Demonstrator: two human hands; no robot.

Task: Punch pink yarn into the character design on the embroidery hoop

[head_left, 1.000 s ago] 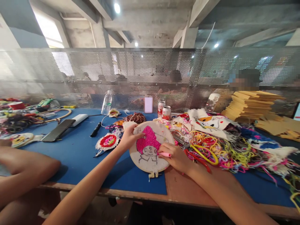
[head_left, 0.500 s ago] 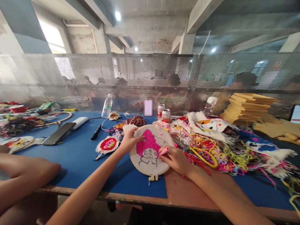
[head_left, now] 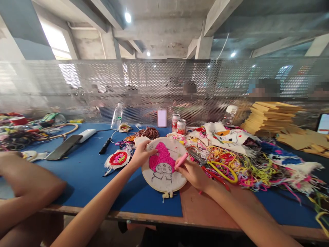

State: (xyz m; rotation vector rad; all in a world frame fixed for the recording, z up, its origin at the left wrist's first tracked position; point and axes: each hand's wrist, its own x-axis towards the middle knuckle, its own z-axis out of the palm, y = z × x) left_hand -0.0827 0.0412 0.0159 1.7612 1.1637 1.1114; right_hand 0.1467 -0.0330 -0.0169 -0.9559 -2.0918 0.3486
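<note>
A round wooden embroidery hoop (head_left: 164,185) stands tilted on the blue table, its cloth showing a pink tufted patch above an outlined face. My left hand (head_left: 141,155) grips the hoop's upper left rim. My right hand (head_left: 191,173) holds a pink punch needle (head_left: 181,161) with its tip against the cloth at the right of the face.
Tangled coloured yarn (head_left: 239,164) and stitched cloths lie right of the hoop. Two cans (head_left: 178,125), a water bottle (head_left: 117,116), a phone (head_left: 64,146) and a small finished patch (head_left: 118,159) stand behind and left. Another person's arm (head_left: 28,192) rests at left. Yellow sheets (head_left: 272,118) are stacked at right.
My right hand has turned the pink punch needle from lying flat across the cloth to pointing up and right. The hoop has tilted slightly. The other person's arm at left has shifted.
</note>
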